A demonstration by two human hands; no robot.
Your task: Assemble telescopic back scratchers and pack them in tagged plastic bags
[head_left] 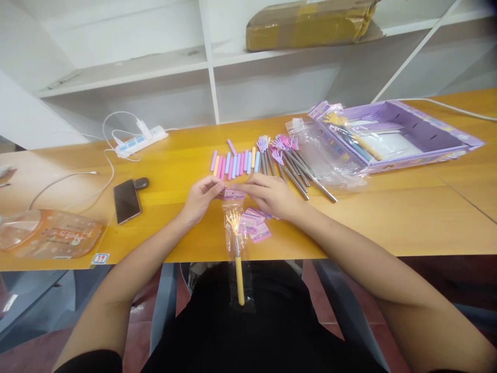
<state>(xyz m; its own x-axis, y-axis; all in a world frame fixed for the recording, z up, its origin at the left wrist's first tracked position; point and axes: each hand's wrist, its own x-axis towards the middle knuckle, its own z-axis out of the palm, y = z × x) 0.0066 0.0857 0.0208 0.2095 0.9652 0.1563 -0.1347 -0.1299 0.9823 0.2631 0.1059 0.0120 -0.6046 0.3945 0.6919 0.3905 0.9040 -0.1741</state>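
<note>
My left hand [202,198] pinches the left side of a pink header card [234,194]. The fingertips of my right hand [274,196] press on the card's other side. Below it a clear plastic bag [248,290] hangs over the table's front edge. Inside the bag lies a back scratcher [238,274] with a yellow hand-shaped head, a metal rod and a yellow handle. Loose pink printed cards [259,232] lie beside the bag, partly under my right hand. Beyond my hands are a row of coloured handle tubes [236,163] and a bunch of back scratchers [287,155] with bare metal rods.
A purple box [423,155] with bagged back scratchers [349,134] and clear plastic bags [322,155] stands at the right. On the left are a phone [127,201], a power strip [143,142] with white cables and an orange bottle [58,233]. A taped carton [310,26] rests on the shelf.
</note>
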